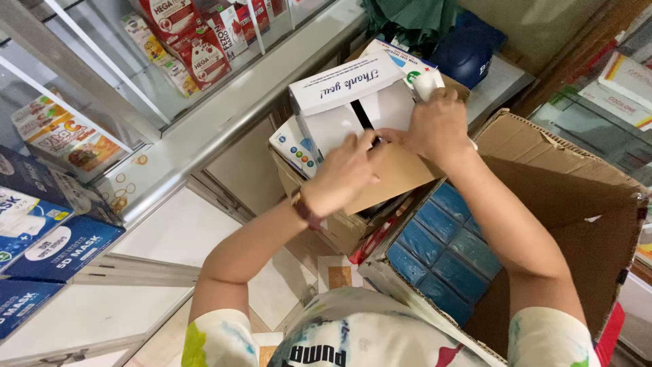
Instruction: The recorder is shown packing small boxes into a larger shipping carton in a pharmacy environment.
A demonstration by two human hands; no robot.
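White paint-splashed T-shirt [353,336], dark wristband [307,212]

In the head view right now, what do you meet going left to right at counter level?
Blue mask boxes → glass display case → left hand → right hand → large open cardboard box.

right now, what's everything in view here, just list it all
white box with slot: one, white, under both hands
cardboard carton: one, brown, open, at right
blue packs: several, blue, inside the carton
mask boxes: about four, blue, lower left
glass cabinet: one, upper left, holding red and orange packages
helmet: one, dark blue, top centre
left hand: on the white box, wristband on the wrist
right hand: on the white box
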